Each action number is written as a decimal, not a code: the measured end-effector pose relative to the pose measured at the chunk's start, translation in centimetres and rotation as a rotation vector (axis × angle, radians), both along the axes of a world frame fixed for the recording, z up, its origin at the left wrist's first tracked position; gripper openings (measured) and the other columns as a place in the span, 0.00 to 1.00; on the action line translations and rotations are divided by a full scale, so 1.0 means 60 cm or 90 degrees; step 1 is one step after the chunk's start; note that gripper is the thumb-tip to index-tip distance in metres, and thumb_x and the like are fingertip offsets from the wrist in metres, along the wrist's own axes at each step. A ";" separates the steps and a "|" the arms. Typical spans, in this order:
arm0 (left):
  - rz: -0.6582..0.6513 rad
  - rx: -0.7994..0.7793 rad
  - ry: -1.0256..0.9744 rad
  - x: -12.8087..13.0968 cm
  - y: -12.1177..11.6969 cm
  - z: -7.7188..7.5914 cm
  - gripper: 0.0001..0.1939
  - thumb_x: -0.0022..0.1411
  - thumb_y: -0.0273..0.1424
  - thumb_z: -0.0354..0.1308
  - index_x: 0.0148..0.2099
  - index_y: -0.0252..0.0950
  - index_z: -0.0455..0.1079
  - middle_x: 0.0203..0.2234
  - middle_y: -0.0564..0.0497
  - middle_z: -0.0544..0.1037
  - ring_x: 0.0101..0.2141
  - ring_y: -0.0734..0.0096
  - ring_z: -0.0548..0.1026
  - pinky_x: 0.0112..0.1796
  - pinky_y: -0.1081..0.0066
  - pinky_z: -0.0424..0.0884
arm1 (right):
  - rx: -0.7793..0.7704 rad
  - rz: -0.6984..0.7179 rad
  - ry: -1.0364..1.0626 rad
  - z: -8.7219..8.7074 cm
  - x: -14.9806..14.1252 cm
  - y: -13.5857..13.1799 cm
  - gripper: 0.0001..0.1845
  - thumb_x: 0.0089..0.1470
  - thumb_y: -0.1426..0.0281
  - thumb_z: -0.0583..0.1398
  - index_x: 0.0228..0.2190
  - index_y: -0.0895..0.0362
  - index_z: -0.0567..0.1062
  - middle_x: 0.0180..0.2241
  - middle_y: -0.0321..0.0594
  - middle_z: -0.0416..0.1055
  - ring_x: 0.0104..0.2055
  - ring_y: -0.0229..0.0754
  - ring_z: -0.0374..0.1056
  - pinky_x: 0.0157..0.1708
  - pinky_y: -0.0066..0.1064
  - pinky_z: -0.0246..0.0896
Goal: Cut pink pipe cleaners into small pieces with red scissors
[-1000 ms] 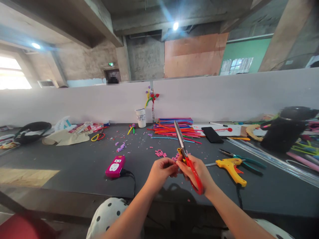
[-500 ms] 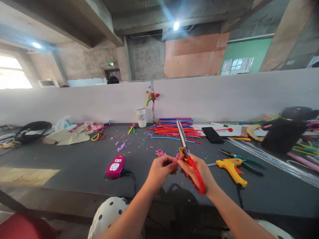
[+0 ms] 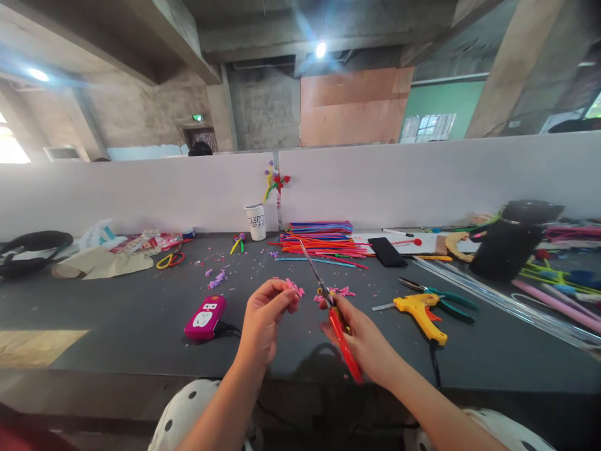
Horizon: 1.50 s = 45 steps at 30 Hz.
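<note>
A person works with bare hands over a dark table (image 3: 141, 332), a pair of scissors (image 3: 342, 341) in the right hand (image 3: 366, 341). The right fingers are wrapped around the red handles, and the blades reach forward and to the left, past the fingertips. A small yellow piece (image 3: 320, 292) shows beside the blades at those fingers, too small to identify.

The left hand (image 3: 263, 322) is raised to the left of the scissors, apart from them, its thumb and fingers drawn together. Pink scraps (image 3: 300, 292) show right at those fingertips, though whether any are pinched between them cannot be told. More pink scraps lie just beyond the right fingers.

Farther ahead of both hands is a pile of colored fuzzy sticks (image 3: 319, 244), with a white cup (image 3: 256, 223) to its left and a black phone (image 3: 387, 252) to its right. To the right of the right fingers lie a yellow glue gun (image 3: 419, 311) and, just beyond it, teal-handled pliers (image 3: 453, 296). Left of the left fingers sits a magenta box (image 3: 206, 317), with purple scraps (image 3: 216, 279) beyond it.
</note>
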State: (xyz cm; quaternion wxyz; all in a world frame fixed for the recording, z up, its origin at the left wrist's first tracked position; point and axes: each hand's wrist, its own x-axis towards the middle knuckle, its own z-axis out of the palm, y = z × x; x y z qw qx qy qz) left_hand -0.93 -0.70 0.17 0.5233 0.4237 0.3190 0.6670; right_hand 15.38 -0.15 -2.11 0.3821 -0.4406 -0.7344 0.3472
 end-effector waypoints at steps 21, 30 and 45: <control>-0.033 0.069 -0.081 -0.006 -0.004 -0.002 0.01 0.51 0.25 0.58 0.29 0.34 0.71 0.21 0.55 0.71 0.22 0.82 0.67 0.27 0.80 0.63 | 0.299 -0.059 -0.367 -0.012 0.006 -0.033 0.14 0.53 0.57 0.49 0.30 0.55 0.62 0.20 0.35 0.66 0.22 0.39 0.63 0.22 0.27 0.47; -0.056 0.068 -0.122 -0.004 -0.002 -0.005 0.01 0.52 0.25 0.57 0.29 0.34 0.69 0.21 0.55 0.71 0.22 0.82 0.67 0.27 0.81 0.64 | 0.315 -0.068 -0.364 -0.013 0.004 -0.033 0.11 0.53 0.61 0.50 0.30 0.56 0.62 0.20 0.35 0.67 0.22 0.39 0.64 0.22 0.27 0.47; -0.074 0.051 -0.140 -0.003 -0.002 -0.004 0.01 0.52 0.25 0.58 0.28 0.33 0.69 0.21 0.55 0.69 0.22 0.83 0.66 0.26 0.82 0.63 | 0.369 -0.096 -0.381 -0.016 0.007 -0.031 0.14 0.53 0.58 0.50 0.29 0.57 0.64 0.20 0.37 0.69 0.22 0.40 0.65 0.23 0.28 0.49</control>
